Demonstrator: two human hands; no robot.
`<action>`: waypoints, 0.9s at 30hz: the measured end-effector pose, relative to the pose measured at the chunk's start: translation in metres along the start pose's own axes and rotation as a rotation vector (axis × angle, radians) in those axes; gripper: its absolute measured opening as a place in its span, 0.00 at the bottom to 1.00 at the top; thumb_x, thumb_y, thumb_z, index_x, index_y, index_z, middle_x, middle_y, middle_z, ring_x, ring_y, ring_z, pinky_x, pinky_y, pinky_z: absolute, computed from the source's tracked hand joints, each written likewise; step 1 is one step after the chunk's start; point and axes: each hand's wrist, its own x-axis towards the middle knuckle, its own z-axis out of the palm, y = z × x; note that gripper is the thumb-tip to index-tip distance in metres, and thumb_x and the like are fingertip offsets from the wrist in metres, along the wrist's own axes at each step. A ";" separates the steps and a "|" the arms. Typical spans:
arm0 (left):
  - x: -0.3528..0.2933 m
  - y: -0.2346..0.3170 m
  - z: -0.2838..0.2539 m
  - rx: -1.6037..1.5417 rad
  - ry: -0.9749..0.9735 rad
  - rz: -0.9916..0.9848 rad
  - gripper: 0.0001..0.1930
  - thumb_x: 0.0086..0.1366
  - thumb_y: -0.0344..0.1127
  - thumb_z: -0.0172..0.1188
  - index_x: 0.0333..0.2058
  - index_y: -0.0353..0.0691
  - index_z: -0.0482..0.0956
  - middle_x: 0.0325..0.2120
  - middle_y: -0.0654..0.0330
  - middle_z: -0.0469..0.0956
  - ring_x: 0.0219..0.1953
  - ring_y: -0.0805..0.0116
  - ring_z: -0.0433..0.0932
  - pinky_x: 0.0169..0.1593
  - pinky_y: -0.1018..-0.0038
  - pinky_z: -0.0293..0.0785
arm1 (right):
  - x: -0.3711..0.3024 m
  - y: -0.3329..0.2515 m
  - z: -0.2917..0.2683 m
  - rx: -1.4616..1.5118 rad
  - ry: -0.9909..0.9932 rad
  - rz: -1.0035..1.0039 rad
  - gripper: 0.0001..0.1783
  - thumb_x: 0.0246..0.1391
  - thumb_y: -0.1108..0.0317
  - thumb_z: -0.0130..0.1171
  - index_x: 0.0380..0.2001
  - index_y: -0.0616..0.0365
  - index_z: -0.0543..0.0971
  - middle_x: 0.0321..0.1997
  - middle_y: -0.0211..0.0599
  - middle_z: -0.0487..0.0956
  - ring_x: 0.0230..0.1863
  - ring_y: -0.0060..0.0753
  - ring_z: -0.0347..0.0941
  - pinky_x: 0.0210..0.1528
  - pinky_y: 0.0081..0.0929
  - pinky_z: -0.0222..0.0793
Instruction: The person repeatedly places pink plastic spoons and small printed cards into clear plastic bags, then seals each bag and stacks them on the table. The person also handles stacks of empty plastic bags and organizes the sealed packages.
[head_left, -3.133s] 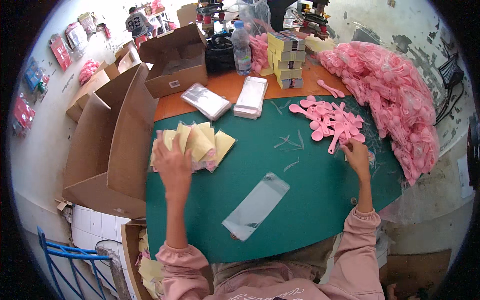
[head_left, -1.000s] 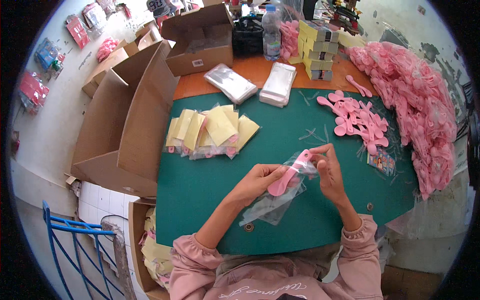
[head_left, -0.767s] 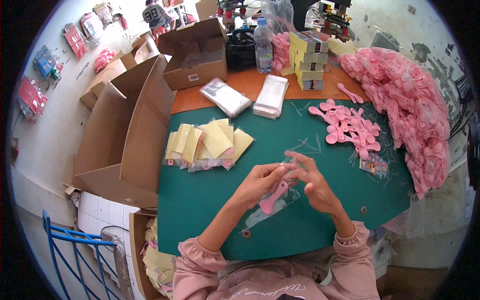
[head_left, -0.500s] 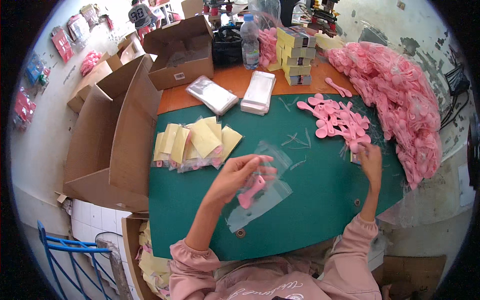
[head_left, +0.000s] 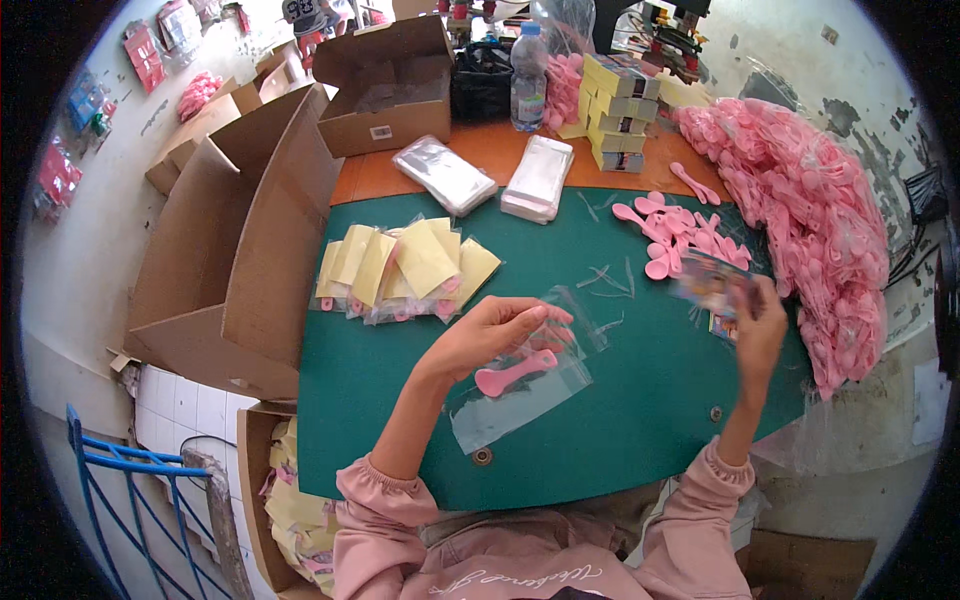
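My left hand [head_left: 492, 332] is closed on the upper part of a clear plastic bag [head_left: 500, 422], just above the green table. A pink spoon [head_left: 518, 373] shows at the bag below my fingers; it looks to be inside. At the right, my right hand [head_left: 762, 328] grips a colourful printed card [head_left: 712, 284], smeared by motion. Beneath that hand another printed card [head_left: 721, 327] lies on the table. Just beyond the held card is a loose pile of pink spoons [head_left: 690, 230]. Filled bags with pale yellow cards [head_left: 425, 262] lie grouped to the left.
Two stacks of clear bags [head_left: 537, 178] sit at the back, near a water bottle [head_left: 528, 80] and stacked card bundles [head_left: 617, 115]. A large sack of pink spoons [head_left: 800, 225] lines the right edge. Cardboard boxes [head_left: 270, 250] stand left; a box of filled bags [head_left: 262, 490] is below.
My right hand has lifted a printed card from beside the spoon pile. The spoon at the bag has swung from steep to nearly level. My left hand keeps its hold.
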 end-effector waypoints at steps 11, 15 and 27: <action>0.012 -0.012 -0.002 0.233 0.110 0.022 0.17 0.65 0.41 0.46 0.41 0.30 0.74 0.28 0.61 0.76 0.29 0.80 0.71 0.33 0.81 0.69 | -0.020 -0.060 0.058 0.233 -0.671 -0.154 0.06 0.48 0.74 0.56 0.29 0.64 0.72 0.20 0.29 0.73 0.20 0.13 0.66 0.20 0.15 0.62; 0.013 -0.011 0.004 0.481 0.015 0.110 0.14 0.64 0.38 0.48 0.41 0.34 0.75 0.23 0.63 0.75 0.25 0.80 0.68 0.31 0.80 0.67 | -0.023 -0.063 0.069 0.276 -0.853 -0.096 0.06 0.48 0.74 0.57 0.26 0.64 0.70 0.18 0.29 0.72 0.20 0.13 0.65 0.19 0.15 0.61; 0.006 -0.018 -0.004 0.728 0.070 -0.147 0.30 0.59 0.42 0.55 0.58 0.43 0.55 0.31 0.53 0.77 0.32 0.70 0.76 0.37 0.75 0.70 | -0.032 -0.023 0.102 0.406 -1.184 0.004 0.11 0.39 0.74 0.63 0.26 0.62 0.72 0.21 0.28 0.74 0.25 0.17 0.67 0.29 0.18 0.63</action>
